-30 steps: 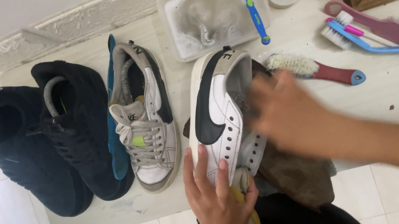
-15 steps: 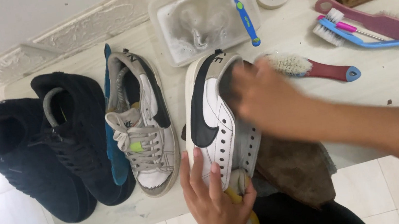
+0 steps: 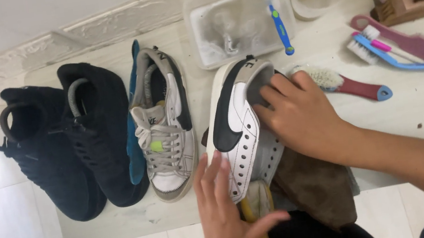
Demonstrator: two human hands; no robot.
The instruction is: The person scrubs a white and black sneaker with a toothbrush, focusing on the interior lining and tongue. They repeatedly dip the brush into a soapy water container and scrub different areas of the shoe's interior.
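left hand (image 3: pixel 226 216) steadies white sneaker (image 3: pixel 236 132) toe | right hand (image 3: pixel 300 117) covers its heel | brown cloth (image 3: pixel 310 188) beneath right hand

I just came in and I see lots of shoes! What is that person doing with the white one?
A person holds a white shoe with a black stripe on its side over a brown cloth. The right hand lies over the shoe's opening, and the left hand steadies its toe end. Beside it sit a grey-and-white shoe and two black shoes. Behind are a clear tub with a blue toothbrush, and a red-handled brush.
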